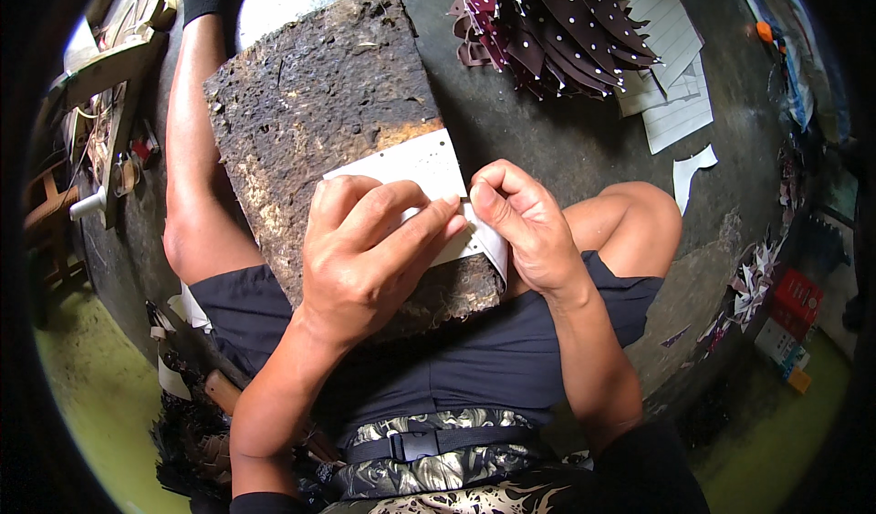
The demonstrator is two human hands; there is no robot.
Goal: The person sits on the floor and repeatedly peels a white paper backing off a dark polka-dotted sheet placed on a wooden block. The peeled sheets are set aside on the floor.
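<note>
A worn, pitted board lies slanted across my lap. On its near right part is a white sheet marked with small dark dots or holes; its right edge bends up and over the board's side. My left hand rests over the sheet, with fingertips pinched together at that right edge. Just beside them, my right hand is closed, thumb against curled forefinger. Whatever sits between those right fingertips is too small or hidden to make out. Part of the sheet is covered by my left hand.
Beyond the board, a stack of dark, white-dotted pointed pieces lies on the floor beside lined paper sheets. A wooden stand is at the left. Scraps and a red box lie at the right.
</note>
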